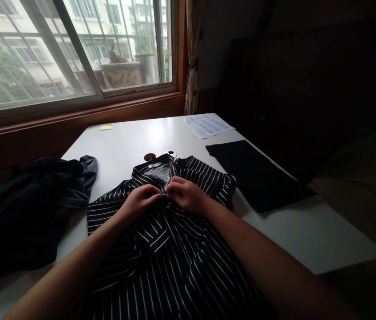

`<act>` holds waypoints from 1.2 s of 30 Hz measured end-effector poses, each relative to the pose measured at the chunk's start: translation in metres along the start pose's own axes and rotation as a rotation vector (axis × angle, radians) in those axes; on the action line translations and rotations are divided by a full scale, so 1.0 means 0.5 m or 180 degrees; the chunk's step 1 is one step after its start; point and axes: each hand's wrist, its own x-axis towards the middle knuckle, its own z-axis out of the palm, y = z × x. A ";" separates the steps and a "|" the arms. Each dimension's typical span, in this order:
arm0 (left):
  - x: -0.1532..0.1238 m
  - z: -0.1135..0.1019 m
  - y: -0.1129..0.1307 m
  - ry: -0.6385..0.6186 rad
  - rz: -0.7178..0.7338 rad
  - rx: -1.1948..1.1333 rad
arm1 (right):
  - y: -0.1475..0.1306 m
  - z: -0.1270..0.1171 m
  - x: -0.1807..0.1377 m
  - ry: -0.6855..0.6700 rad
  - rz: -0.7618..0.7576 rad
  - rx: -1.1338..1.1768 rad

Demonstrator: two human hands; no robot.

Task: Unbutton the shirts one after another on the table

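Note:
A black shirt with white stripes [161,266] lies spread on the white table, its collar at the far end. My left hand [143,198] pinches the front edge of the shirt just below the collar opening. Close beside it, my right hand [186,194] is closed on the other front edge, with the fingertips of both hands nearly meeting at the placket. Any button between the fingers is too small to make out. A chest pocket shows below my left hand.
Dark crumpled clothing [34,204] lies at the left, a folded black garment [257,178] at the right. Printed sheets [209,126], a yellow note [105,127], a brown round object [149,157] and a silver ring-shaped object [170,154] are on the table [131,138]. Behind stands a window.

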 end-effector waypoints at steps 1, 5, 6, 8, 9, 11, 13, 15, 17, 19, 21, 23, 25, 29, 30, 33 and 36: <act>0.000 0.001 0.000 0.0021 0.0018 0.0027 | -0.001 -0.001 -0.001 0.0009 0.0002 -0.0100; 0.000 0.003 -0.002 0.0069 0.0081 0.0121 | -0.005 0.003 -0.002 0.0058 -0.0036 -0.0484; -0.001 0.003 -0.001 0.0078 0.0076 0.0137 | -0.005 0.006 -0.001 0.0038 -0.0067 -0.0526; -0.002 0.005 0.000 0.0093 0.0069 0.0165 | -0.004 0.011 0.001 -0.0005 -0.0122 -0.0542; -0.002 0.005 0.001 0.0098 0.0075 0.0175 | -0.003 0.013 0.002 -0.0015 -0.0135 -0.0528; -0.003 0.006 0.003 0.0117 0.0106 0.0198 | -0.002 0.016 0.004 -0.0021 -0.0155 -0.0504; -0.004 0.007 0.002 0.0154 0.0141 0.0228 | -0.003 0.017 0.005 -0.0040 -0.0203 -0.0506; -0.003 0.009 0.000 0.0193 0.0154 0.0254 | -0.004 0.017 0.005 -0.0057 -0.0275 -0.0512; -0.003 0.009 -0.002 0.0205 0.0151 0.0263 | -0.004 0.016 0.004 -0.0040 -0.0291 -0.0506; -0.002 0.009 -0.004 0.0185 0.0150 0.0268 | -0.004 0.015 0.003 -0.0035 -0.0255 -0.0514; -0.002 0.009 -0.005 0.0168 0.0161 0.0293 | -0.003 0.015 0.001 -0.0059 -0.0212 -0.0561; -0.003 0.009 -0.006 0.0151 0.0203 0.0340 | -0.003 0.014 -0.001 -0.0097 -0.0148 -0.0649; -0.003 0.010 -0.007 0.0136 0.0276 0.0376 | -0.004 0.013 -0.003 -0.0137 -0.0073 -0.0763; -0.003 0.011 -0.007 0.0114 0.0371 0.0419 | -0.008 0.009 -0.005 -0.0190 -0.0022 -0.0928; -0.003 0.011 -0.007 0.0109 0.0380 0.0433 | -0.009 0.008 -0.005 -0.0190 -0.0029 -0.0944; -0.003 0.012 -0.004 0.0120 0.0391 0.0474 | -0.011 0.006 -0.006 -0.0164 -0.0050 -0.0979; -0.003 0.012 -0.003 0.0139 0.0388 0.0507 | -0.010 0.007 -0.007 -0.0104 -0.0089 -0.1003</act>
